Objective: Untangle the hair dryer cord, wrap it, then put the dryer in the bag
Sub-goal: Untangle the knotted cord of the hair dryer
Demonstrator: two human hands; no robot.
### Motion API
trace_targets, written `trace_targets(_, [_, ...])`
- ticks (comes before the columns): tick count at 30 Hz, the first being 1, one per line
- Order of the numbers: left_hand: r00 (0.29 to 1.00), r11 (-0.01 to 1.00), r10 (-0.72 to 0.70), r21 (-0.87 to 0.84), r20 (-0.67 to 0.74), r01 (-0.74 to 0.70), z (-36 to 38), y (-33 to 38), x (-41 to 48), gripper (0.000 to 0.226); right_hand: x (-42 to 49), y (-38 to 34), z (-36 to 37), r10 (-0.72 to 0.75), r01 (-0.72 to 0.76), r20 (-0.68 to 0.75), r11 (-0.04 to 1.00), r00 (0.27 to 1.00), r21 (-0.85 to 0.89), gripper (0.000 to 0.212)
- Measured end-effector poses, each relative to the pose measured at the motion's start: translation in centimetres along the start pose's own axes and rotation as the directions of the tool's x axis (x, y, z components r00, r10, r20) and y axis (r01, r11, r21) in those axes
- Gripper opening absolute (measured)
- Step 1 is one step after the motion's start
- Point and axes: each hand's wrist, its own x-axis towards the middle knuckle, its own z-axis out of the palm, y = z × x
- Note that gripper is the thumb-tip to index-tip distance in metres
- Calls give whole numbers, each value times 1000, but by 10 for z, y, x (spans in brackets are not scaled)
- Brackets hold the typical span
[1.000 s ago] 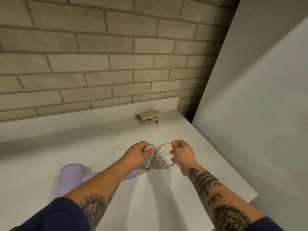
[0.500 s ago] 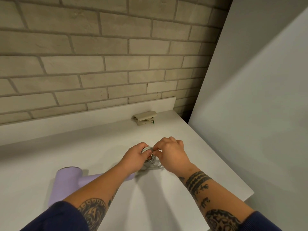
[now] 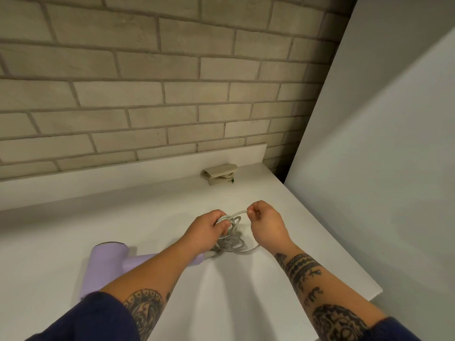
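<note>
Several loops of the pale grey cord [image 3: 230, 239] lie bunched on the white bench [image 3: 147, 212], just off the handle end of the lilac hair dryer [image 3: 105, 264]. The dryer rests on its side, barrel to the left and handle running right toward the tangle, so its long axis points straight at the knot. The left hand [image 3: 205, 230], the one nearer the dryer, is curled round the top of the bundle and grips a few strands. The right hand [image 3: 266, 225], farther right of the dryer, pinches a single strand that arches up from the bundle, and a slack run of cord trails along the bench beneath it. The knot sits between the hands. I judge that untangling is under way and wrapping not yet begun, and the free strand looks set to be drawn rightward, away from the dryer. Beyond the dryer and to its right, against a low white ledge [image 3: 147, 166], lies a folded beige thing [image 3: 219, 174], possibly the bag.
</note>
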Motion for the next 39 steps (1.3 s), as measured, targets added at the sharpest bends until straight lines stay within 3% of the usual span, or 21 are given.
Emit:
trace_targets(4, [1000,998,-19,-68,-12,18,4,-1,0,16,-6,-2,-3,-250,262,78,934,965,-242,29])
trace_targets(7, [1000,996,-1,-85,-3,1,4,-3,0,20,-6,-8,0,-328,362,153,845,932,-392,25])
trace_targets(9, [1000,994,-14,-106,17,15,3,-4,-1,21,-3,-8,3,-305,328,121,866,945,-378,20])
trace_targets(13, [999,990,-37,-133,-9,36,3,-6,-3,16,0,-2,3,-101,96,-46,991,994,-93,12])
trace_targets(16, [999,997,-21,-77,-31,18,1,-5,-2,15,-1,1,2,10,-9,-45,1000,999,12,12])
trace_targets(19, [999,995,-32,-90,-22,30,2,-5,-1,15,-5,3,2,-30,29,-35,999,999,-38,13])
trace_targets(23, [999,989,-35,-143,3,35,5,-8,1,16,-13,-2,3,-289,294,60,910,955,-291,24])
trace_targets(26, [1000,993,-24,-112,3,24,4,-12,2,17,-13,-5,8,-304,327,122,859,945,-394,17])
trace_targets(30, [999,995,-42,-91,-20,40,-3,-11,1,12,-11,-1,6,-105,109,45,987,993,-121,12])
trace_targets(33, [997,992,-72,-104,-26,69,-8,-8,-2,13,-10,5,2,17,-20,61,998,998,57,18])
trace_targets(39, [991,952,-128,-277,38,133,-6,-13,-1,26,-12,4,-1,-59,59,22,998,998,-10,3])
